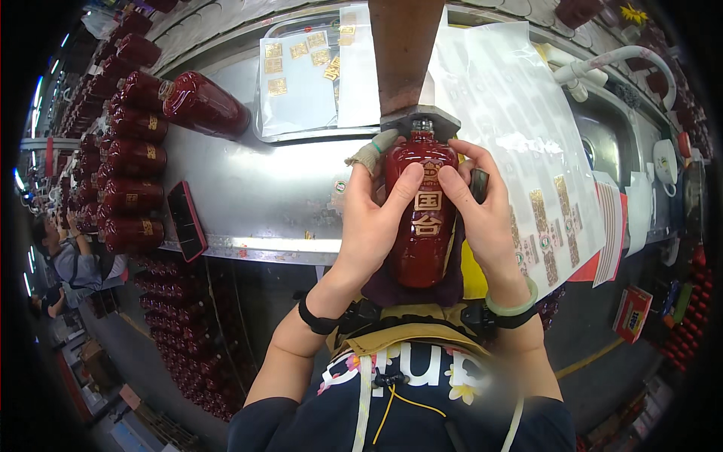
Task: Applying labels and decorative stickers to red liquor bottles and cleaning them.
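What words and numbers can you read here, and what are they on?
I won't copy writing out, but here's where it is:
Red bottle in the left hand and right hand: big gold characters, clear.
Shirt: big white letters, partly blocked.
Loose gold stickers: too small to read.
Big sheet on the right: too small.
Bottles on the left: too small.
Red box: too blurred.

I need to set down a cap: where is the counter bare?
The widest bare patch of metal counter lies between the phone and the left hand, nearer than the tray. The far left is crowded with red bottles; the right is covered by printed sheets.
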Demonstrator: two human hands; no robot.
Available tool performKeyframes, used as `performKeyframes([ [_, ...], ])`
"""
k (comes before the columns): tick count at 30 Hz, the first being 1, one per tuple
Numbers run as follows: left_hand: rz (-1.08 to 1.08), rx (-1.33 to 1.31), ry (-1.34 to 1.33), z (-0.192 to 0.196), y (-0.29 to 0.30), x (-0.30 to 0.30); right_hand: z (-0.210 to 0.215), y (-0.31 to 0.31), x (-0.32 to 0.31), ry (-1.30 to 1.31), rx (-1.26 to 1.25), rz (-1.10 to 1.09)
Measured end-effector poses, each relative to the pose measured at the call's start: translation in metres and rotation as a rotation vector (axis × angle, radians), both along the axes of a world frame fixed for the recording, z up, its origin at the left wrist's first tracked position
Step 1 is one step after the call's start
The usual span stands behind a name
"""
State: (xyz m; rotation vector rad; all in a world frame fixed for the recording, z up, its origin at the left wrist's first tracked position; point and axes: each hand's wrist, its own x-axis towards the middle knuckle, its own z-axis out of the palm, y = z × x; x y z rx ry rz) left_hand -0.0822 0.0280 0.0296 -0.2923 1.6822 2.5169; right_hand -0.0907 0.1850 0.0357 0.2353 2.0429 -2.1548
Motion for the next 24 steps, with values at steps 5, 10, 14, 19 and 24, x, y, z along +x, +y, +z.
performKeyframes([
  [5,0.022,0.136,-0.027,0.001,0.0,-0.001,0.024,0.007,-0.012,0.237,0.118,-0.045],
  [10,-0.026,0.127,-0.07,-0.002,-0.01,-0.002,0.065,0.013,-0.038,0.917,0.67,0.524],
  [14,-0.023,0.204,-0.076,-0.003,-0.011,-0.002,0.084,0.015,-0.072,1.177,1.185,0.341],
  [19,-0.053,0.18,-0.045,-0.006,-0.011,0.002,0.067,0.008,-0.06,1.041,0.879,0.402],
  [24,-0.047,0.12,-0.036,-0.007,-0.02,0.015,0.055,0.017,-0.052,0.874,0.77,0.17],
])
